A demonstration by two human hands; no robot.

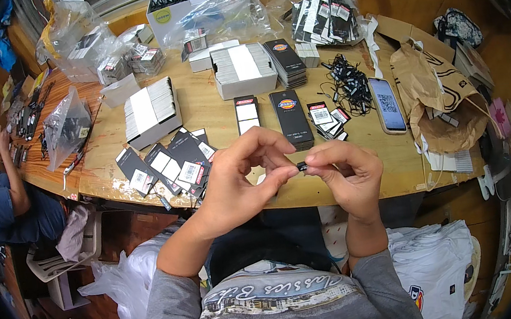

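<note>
A small black plastic clasp is held between my two hands, above the table's near edge. My right hand pinches it between thumb and index finger. At its other end my left hand meets it with the thumb tip; the index finger arches above, apart from the thumb, and the other fingers are partly hidden. Just beyond my hands stand a stack of black hang tags and a black-and-white tag stack. Loose tags with barcode labels lie beyond my right hand. More tags fan out beside my left forearm.
Black tag strings lie heaped beside a phone showing a square code. A crumpled paper bag is at the right. White boxes of cards and plastic bags fill the back. Another person sits at the left.
</note>
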